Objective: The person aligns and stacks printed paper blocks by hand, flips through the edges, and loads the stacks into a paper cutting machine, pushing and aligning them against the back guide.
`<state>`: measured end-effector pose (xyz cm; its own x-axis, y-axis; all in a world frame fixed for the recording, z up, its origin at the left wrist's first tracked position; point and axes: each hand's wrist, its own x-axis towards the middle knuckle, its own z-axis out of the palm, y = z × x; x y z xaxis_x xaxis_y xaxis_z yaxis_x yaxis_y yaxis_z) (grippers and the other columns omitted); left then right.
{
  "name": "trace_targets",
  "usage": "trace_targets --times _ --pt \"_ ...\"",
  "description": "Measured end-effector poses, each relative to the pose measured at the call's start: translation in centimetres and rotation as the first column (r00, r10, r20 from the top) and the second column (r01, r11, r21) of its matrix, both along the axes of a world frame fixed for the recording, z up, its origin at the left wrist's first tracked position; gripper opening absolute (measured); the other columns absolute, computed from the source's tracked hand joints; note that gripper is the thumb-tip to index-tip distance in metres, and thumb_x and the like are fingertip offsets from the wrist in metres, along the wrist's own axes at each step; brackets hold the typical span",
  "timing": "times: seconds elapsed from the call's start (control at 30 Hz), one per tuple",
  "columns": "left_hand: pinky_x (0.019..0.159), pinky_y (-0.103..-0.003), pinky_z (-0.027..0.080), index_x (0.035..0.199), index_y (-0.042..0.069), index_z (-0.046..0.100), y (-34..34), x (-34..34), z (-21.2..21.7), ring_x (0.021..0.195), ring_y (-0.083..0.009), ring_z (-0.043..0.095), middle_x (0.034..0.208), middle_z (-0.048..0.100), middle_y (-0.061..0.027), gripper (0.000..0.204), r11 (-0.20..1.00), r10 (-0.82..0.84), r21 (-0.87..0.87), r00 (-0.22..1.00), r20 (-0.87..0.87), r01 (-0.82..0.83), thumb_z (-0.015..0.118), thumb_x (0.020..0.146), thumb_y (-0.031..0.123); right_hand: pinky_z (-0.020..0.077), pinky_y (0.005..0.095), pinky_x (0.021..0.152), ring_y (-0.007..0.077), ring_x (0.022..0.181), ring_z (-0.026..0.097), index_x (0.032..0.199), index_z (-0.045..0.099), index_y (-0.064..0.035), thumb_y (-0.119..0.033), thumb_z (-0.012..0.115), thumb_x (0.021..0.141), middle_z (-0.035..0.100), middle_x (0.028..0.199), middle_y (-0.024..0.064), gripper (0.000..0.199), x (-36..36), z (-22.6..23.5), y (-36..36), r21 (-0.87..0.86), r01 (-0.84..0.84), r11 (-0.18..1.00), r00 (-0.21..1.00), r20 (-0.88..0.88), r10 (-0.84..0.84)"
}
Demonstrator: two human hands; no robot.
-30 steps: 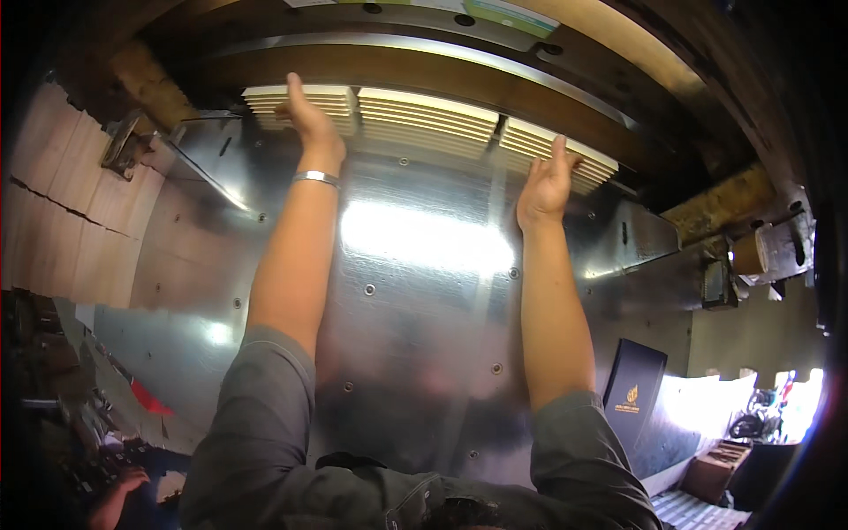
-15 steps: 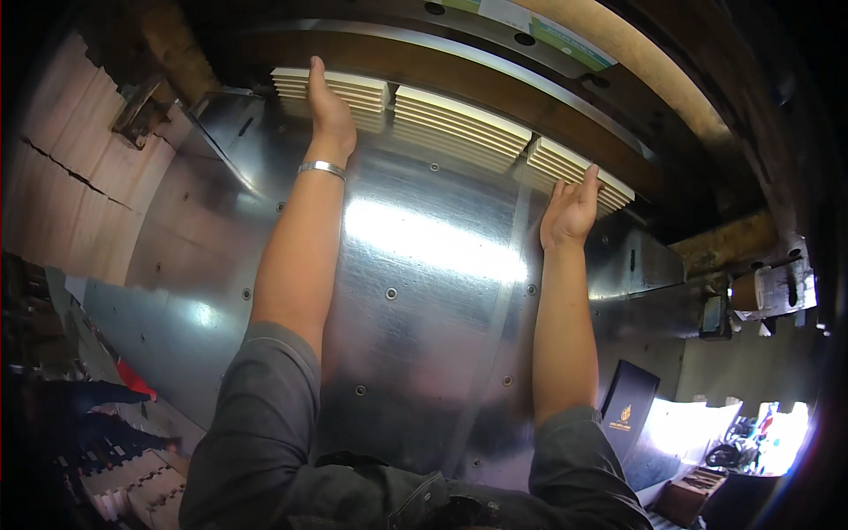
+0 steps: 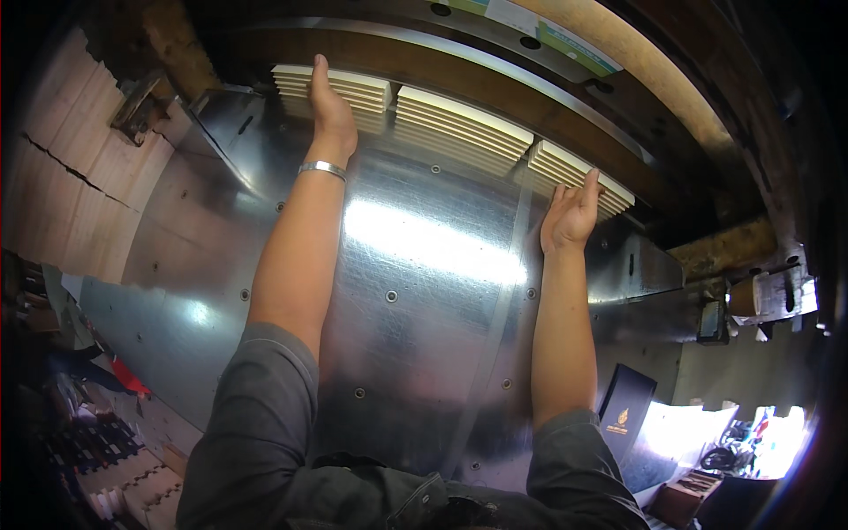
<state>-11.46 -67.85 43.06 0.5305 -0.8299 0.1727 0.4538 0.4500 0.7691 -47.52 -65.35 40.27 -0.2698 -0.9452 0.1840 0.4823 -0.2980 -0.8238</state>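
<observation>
Three low cream-coloured stacks in thin layers, apparently paper, stand in a row at the far side of a shiny metal table [image 3: 415, 344]. My left hand [image 3: 332, 115] is at the front of the left stack [image 3: 367, 93], thumb pointing up and away; its other fingers are largely hidden. Against the front of the right stack [image 3: 552, 161] lies my right hand [image 3: 570, 216], with thumb and fingers apart. Between the hands sits the middle stack [image 3: 459, 122]. Neither hand grasps anything.
A dark beam [image 3: 442, 75] runs just behind and above the stacks. Pale stacked material [image 3: 75, 177] with a dark crack rises at left. Metal side blocks [image 3: 632, 261] flank the table. A dark flat case [image 3: 628, 399] leans at lower right; cut stacks [image 3: 132, 481] lie at lower left.
Both hands stay almost where they were at the stacks. At the lower left edge, a dark blue shape has pulled back up and to the left. The view has shifted very slightly.
</observation>
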Motion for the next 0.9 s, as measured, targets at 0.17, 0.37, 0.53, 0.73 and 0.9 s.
trace_targets --times 0.17,0.37,0.53,0.73,0.9 --pt "0.129 -0.038 0.012 0.166 -0.001 0.011 0.0 0.2 -0.2 0.159 -0.0255 0.019 0.173 0.015 -0.0162 0.097 1.0 -0.02 -0.019 1.0 0.006 0.02 0.049 0.103 0.062 -0.0077 0.0487 0.129 0.0222 0.163 -0.008 0.166 -0.004 -0.0102 -0.045 0.056 0.106 -0.003 0.176 0.0139 0.092 -0.2 0.5 0.3 -0.031 -0.106 0.994 0.991 -0.085 0.103" --pt "0.129 -0.039 0.01 0.167 -0.001 0.005 0.0 0.3 -0.2 0.16 -0.0268 0.017 0.174 0.013 -0.0163 0.099 1.0 -0.027 -0.013 0.999 0.024 0.027 0.047 0.104 0.062 -0.007 0.0482 0.129 0.0227 0.163 -0.005 0.166 -0.004 -0.0105 -0.045 0.055 0.107 0.002 0.175 0.0141 0.09 -0.1 0.2 0.1 -0.004 -0.054 0.999 0.996 -0.069 0.054" --pt "0.129 -0.039 0.011 0.167 -0.002 0.003 0.5 0.2 0.1 0.16 -0.0268 0.016 0.175 0.012 -0.0166 0.102 0.998 -0.051 -0.024 0.998 0.04 0.052 0.048 0.103 0.063 -0.0047 0.048 0.13 0.0232 0.163 -0.001 0.166 0.002 -0.0123 -0.045 0.055 0.107 0.005 0.175 0.0125 0.085 -0.1 0.3 0.3 -0.017 -0.075 0.997 0.994 -0.081 0.073" --pt "0.129 -0.038 0.015 0.166 -0.004 0.011 0.9 0.8 0.1 0.156 -0.0275 0.026 0.17 0.025 -0.0187 0.104 0.995 -0.089 -0.028 0.994 0.059 0.091 0.049 0.1 0.068 -0.0042 0.0483 0.129 0.0233 0.162 0.0 0.166 0.005 -0.0117 -0.046 0.058 0.105 0.007 0.174 0.0106 0.087 0.2 0.3 0.2 -0.002 -0.047 0.999 0.996 -0.077 0.047" --pt "0.127 -0.04 0.018 0.163 -0.004 0.022 0.8 1.9 -0.1 0.153 -0.0256 0.032 0.164 0.036 -0.0165 0.103 0.994 -0.092 0.051 0.996 0.004 0.092 0.05 0.098 0.071 -0.0044 0.0476 0.129 0.0233 0.163 -0.001 0.167 0.001 -0.0106 -0.045 0.061 0.104 0.006 0.175 0.0102 0.093 0.3 0.4 0.1 -0.012 -0.047 0.999 0.995 -0.084 0.046"
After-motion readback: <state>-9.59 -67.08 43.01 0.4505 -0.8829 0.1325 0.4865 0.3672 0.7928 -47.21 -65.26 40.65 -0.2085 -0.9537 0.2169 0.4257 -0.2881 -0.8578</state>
